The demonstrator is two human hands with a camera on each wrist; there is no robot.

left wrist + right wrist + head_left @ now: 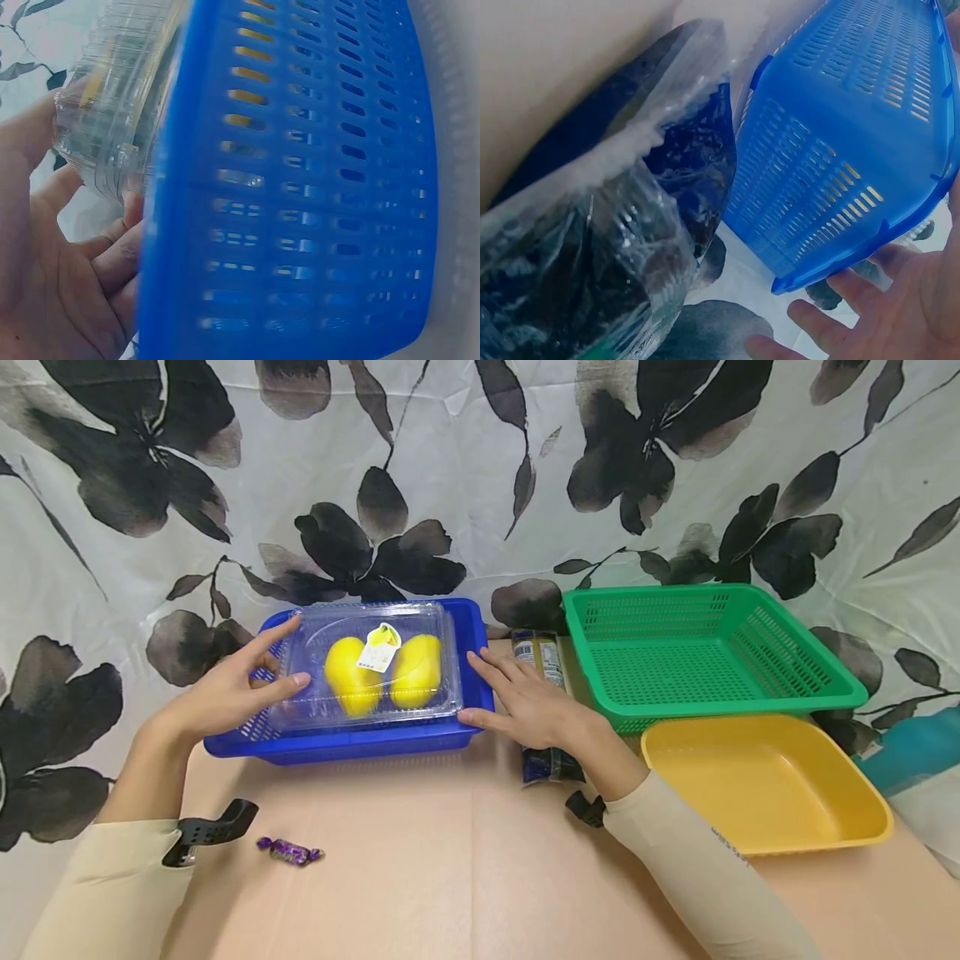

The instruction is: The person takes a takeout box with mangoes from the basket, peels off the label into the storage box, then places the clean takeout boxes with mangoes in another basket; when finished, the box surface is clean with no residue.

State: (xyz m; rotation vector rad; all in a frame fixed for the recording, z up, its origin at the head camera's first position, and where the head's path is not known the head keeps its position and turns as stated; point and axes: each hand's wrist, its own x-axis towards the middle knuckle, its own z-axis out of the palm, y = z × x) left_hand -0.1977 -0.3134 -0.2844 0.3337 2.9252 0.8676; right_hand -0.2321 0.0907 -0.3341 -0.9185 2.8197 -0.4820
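A clear plastic clamshell box with two yellow mangoes and a white label sits in the blue basket, its left part over the basket's floor. My left hand holds the box's left end between thumb and fingers; in the left wrist view those fingers curl at the box's edge, partly hidden by the basket wall. At the basket's right end my right hand lies with fingers stretched out, fingertips right at the rim and nothing in the palm.
A dark blue packet lies under the right hand, beside the basket. To the right are a green basket, a yellow tray and a teal bottle. A purple wrapped candy lies in front on the table.
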